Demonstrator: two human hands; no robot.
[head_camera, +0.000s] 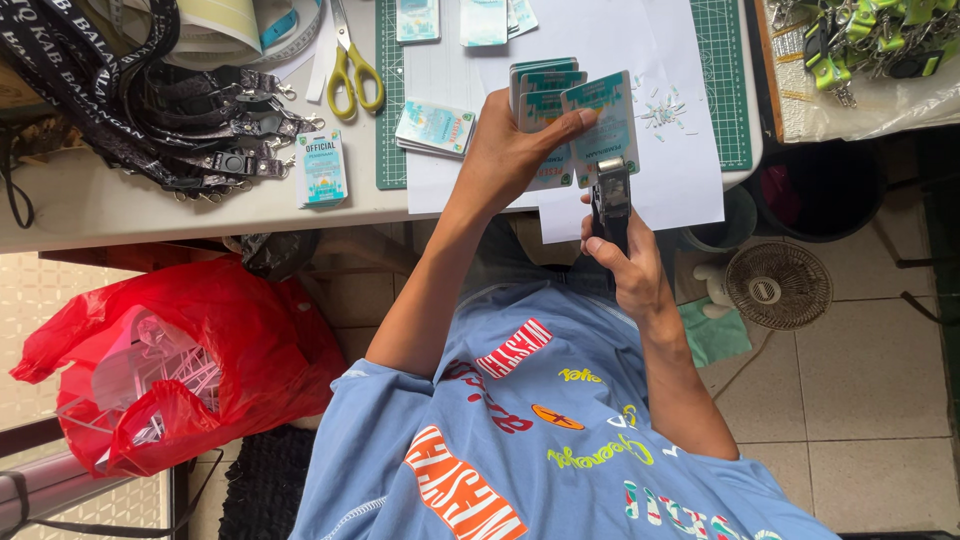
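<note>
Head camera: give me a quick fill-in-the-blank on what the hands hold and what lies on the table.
1. The left hand holds a fan of ____.
2. The right hand grips a black ____ against the front card.
3. The scissors on the table have ____ handles.
4. A ____ plastic bag sits on the floor.

Missing words: cards; punch; yellow; red

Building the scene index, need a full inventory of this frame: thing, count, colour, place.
cards: fanned stack, teal-white, in left hand
slot punch: one, black, in right hand, on a card's edge
card piles: several, teal-white, on mat and paper
cutting mat: one, green, on table
scissors: one, yellow-green handles, mat's left edge
lanyards: bundle, black, table left
plastic bag: one, red, floor
fan: one, white, floor
left hand: grip on cards
right hand: grip on punch
</note>
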